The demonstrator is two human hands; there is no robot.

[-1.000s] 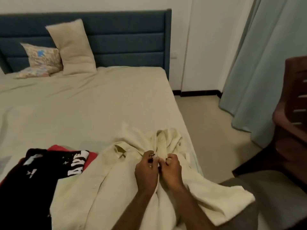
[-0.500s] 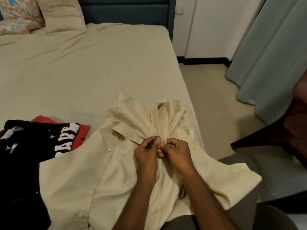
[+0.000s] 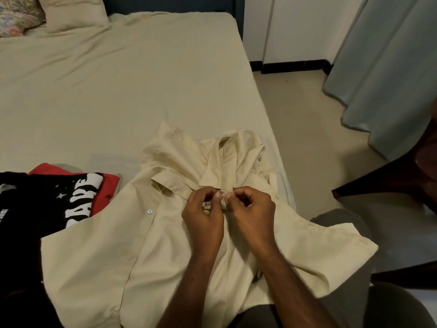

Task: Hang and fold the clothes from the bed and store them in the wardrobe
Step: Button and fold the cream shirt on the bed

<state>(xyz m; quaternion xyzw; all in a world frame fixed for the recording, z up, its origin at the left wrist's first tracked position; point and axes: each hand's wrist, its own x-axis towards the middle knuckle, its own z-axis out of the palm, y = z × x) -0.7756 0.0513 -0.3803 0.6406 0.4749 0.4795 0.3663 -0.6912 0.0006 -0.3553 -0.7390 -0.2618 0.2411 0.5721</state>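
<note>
Pinching at the placket just below the collar, both hands work the cream shirt (image 3: 165,245), which lies spread on the bed (image 3: 118,91) directly under and in front of them. Left hand (image 3: 204,215): fingers curled, thumb and forefinger nipped on the left front edge. Right hand (image 3: 251,209): same posture, fingertips closed on the opposing edge. The two sets of fingertips nearly touch. Likely fastening or undoing a top button; the button itself is hidden behind the fingers, so which of the two cannot be told.

Judgement on the step: this reads as prep for hanging or folding, early in the task.

Notes for doing it well:
- Keep both edges flat and aligned so the placket does not twist.
- Hold the fabric taut between the hands; slack cloth lets the buttonhole wander.
- Feed the button edge-on, not flat.
- The collar (image 3: 224,159) stands just beyond the fingertips and is rumpled; it should be smoothed before the garment goes on a hanger.
- One shirt button (image 3: 149,211) shows to the left of the left hand on a folded-back flap, so the front panels need squaring first.

Well to the left of the hands: a black printed T-shirt (image 3: 47,200) over a red garment (image 3: 106,185), both waiting. No wardrobe in view.
</note>
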